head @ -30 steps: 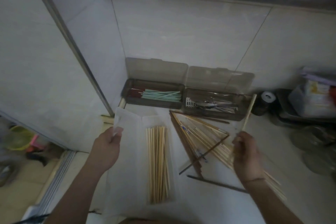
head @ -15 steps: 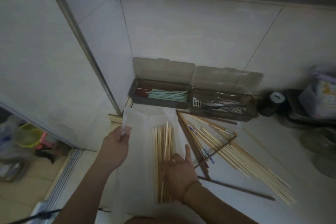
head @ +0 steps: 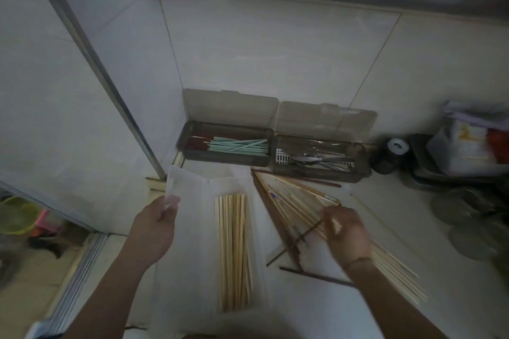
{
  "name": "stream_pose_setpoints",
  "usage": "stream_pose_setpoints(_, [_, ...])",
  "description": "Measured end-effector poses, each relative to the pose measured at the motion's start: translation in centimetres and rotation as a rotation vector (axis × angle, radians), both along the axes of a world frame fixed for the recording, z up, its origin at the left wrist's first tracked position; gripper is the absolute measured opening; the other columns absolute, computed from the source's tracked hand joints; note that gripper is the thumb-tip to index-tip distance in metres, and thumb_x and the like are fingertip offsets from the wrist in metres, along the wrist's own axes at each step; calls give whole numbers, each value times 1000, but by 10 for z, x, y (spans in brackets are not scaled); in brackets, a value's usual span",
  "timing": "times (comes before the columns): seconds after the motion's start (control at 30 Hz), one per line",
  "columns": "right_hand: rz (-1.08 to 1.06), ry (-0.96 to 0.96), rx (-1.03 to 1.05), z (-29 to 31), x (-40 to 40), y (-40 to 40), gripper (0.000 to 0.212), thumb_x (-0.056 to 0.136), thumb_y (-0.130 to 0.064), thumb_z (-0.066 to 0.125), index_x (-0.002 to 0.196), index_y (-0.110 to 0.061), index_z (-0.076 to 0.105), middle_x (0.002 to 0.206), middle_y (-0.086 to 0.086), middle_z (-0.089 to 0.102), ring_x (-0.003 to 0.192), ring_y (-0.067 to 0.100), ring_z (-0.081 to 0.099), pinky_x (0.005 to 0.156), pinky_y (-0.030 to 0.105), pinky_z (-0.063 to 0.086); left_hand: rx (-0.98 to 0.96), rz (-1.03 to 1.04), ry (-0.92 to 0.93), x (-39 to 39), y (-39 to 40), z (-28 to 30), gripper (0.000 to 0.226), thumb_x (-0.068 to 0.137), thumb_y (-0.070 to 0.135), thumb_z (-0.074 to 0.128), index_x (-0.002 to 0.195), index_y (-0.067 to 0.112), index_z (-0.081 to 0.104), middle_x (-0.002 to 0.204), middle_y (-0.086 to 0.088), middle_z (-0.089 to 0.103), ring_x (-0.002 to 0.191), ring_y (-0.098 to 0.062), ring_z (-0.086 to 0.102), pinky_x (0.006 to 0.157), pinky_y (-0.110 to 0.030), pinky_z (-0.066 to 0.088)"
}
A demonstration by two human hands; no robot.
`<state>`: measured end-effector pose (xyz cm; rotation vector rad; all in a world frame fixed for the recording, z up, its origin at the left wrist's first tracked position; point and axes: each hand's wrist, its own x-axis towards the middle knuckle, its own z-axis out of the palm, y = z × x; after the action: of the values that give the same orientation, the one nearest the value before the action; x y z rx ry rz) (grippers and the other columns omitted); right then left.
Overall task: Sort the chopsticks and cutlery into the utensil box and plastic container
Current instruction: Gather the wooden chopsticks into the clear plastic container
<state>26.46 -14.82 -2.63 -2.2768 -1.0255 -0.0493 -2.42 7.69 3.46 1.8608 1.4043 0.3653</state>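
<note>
The left hand (head: 154, 228) pinches the raised edge of the lid (head: 181, 192) of the plastic container (head: 209, 228), which lies open on the pale desk (head: 330, 311) in front of the person. Inside it a bundle of bamboo chopsticks (head: 234, 250) lies lengthwise, all roughly parallel.

The right hand (head: 348, 234) rests over the loose pile of chopsticks (head: 297, 201) fanned out on the desk just right of the container — pale ones mixed with a few dark brown ones. Its fingers are curled down into the pile, but the hand is blurred and I cannot tell whether they actually grip a stick.

Against the tiled wall stand two brown utensil boxes with their lids tipped back. The left box (head: 225, 143) holds green chopsticks with dark red ends; the right box (head: 319, 158) holds metal cutlery (head: 316, 158) on a white slotted tray. Jars and a container crowd the far right — too dim to make out.
</note>
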Motion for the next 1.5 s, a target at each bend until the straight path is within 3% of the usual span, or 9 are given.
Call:
stream_pose_setpoints(0.13, [-474, 159, -312, -16, 70, -59, 28, 84, -16, 62, 112, -17, 66, 114, 11, 65, 102, 34, 57, 85, 40, 47, -2, 4, -16, 2, -1, -2, 24, 101, 21, 43, 114, 18, 63, 108, -25, 66, 99, -42, 62, 87, -50, 50])
stream_pose_setpoints(0.43, [-622, 127, -828, -20, 88, -87, 23, 90, -27, 50, 109, -21, 62, 112, 10, 53, 100, 30, 45, 72, 31, 33, -41, 33, -45, 4, 0, -2, 19, 101, 19, 45, 107, 27, 61, 112, -30, 62, 103, -50, 57, 90, -59, 47])
stream_pose_setpoints(0.63, [-523, 229, -222, 9, 61, -51, 12, 93, -8, 46, 104, -10, 49, 95, 16, 57, 80, 29, 47, 71, 37, 40, -44, 46, -24, 4, 0, -1, 25, 101, 20, 43, 117, 18, 63, 113, -24, 64, 106, -42, 60, 93, -51, 48])
stream_pose_setpoints(0.83, [120, 82, 238, 56, -39, 9, 38, 84, 10, 47, 102, -21, 59, 90, 4, 59, 73, 9, 55, 68, 13, 41, -36, 38, -10, 3, 0, 1, 26, 102, 21, 43, 118, 17, 63, 108, -23, 66, 102, -40, 61, 90, -46, 49])
stream_pose_setpoints(0.97, [389, 442, 392, 59, -106, 46, 51, 83, 14, 44, 103, -29, 63, 95, -11, 54, 71, 11, 60, 64, 24, 55, -19, 16, 30, 4, -1, 3, 29, 102, 22, 41, 122, 16, 62, 107, -20, 66, 101, -35, 62, 88, -41, 48])
stream_pose_setpoints(1.07, [507, 494, 131, 45, -133, 63, 42, 91, -8, 42, 121, -36, 54, 109, -13, 51, 88, 12, 59, 82, 28, 53, -26, 23, 12, 5, -1, 4, 28, 102, 21, 42, 120, 16, 62, 107, -21, 67, 99, -36, 62, 83, -38, 48])
stream_pose_setpoints(1.27, [609, -225, -632, 16, -143, 74, 41, 75, -26, 52, 114, -25, 65, 110, -2, 67, 122, 25, 53, 101, 73, 15, -18, 13, 14, 4, -2, 6, 29, 102, 23, 43, 123, 16, 62, 109, -20, 66, 102, -36, 61, 85, -38, 46])
stream_pose_setpoints(1.37, [730, -229, -876, 17, -142, 74, 41, 92, -27, 45, 132, -18, 49, 134, 7, 51, 142, 33, 18, 104, 70, -16, -19, 9, 12, 4, -1, 5, 30, 102, 22, 42, 123, 16, 62, 111, -21, 66, 102, -37, 61, 88, -39, 46])
stream_pose_setpoints(1.5, [769, -321, -913, 18, -141, 73, 39, 92, -33, 48, 128, -19, 53, 132, 7, 52, 139, 35, 19, 102, 70, -20, -18, 12, 11, 4, -2, 5, 30, 102, 21, 42, 123, 15, 62, 112, -21, 66, 103, -37, 61, 88, -40, 46])
